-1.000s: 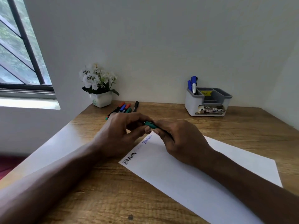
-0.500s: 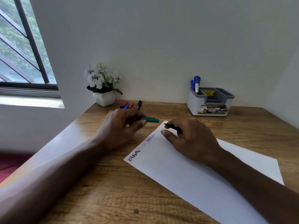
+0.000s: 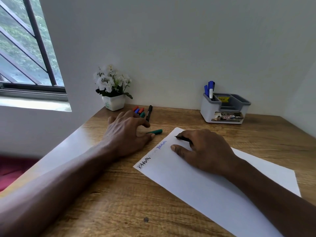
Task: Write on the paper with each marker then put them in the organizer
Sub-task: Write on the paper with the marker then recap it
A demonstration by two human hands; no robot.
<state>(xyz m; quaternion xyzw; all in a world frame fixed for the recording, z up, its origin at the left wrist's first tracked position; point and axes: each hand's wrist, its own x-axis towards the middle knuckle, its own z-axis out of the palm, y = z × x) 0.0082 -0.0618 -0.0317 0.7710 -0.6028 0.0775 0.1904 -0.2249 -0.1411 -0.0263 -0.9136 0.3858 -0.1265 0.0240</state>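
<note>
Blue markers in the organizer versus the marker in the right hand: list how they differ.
The blue markers stand upright in the organizer, capped; the marker in the right hand lies slanted over the paper, uncapped, tip out. The blue ones are untouched; the other is gripped. Both are slim pens.

Wooden desk (image 3: 119,202) is sitting against a plain white wall (image 3: 171,40). White flowers in a small white pot (image 3: 114,102) are standing at the desk's far left corner. Barred window (image 3: 25,48) is showing greenery at upper left.
</note>
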